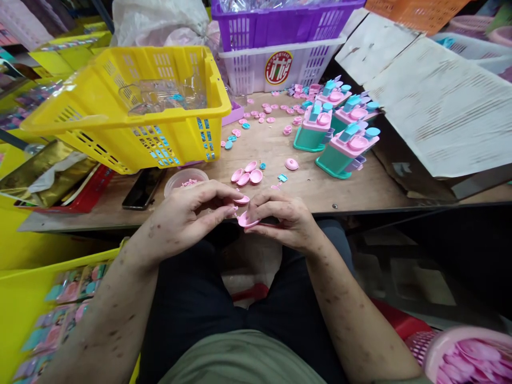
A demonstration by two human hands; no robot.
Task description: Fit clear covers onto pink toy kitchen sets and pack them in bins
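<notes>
My right hand grips a pink oval toy dish between thumb and fingers, just over the table's front edge. Close against its rim, my left hand pinches a tiny pink plastic piece, whose exact shape is too small to tell. Another pink toy dish lies at the edge, behind my fingertips. Beyond it sits a cluster of pink oval dishes. A pink lidded toy pot rests further right. By my left wrist stands a round tub of small pink pieces, partly covered by the hand.
A yellow basket with clear plastic parts stands at the left, a black phone in front. Several green-and-pink toy kitchen units stand right, beside a cardboard box. Stacked purple and white crates are behind scattered pieces.
</notes>
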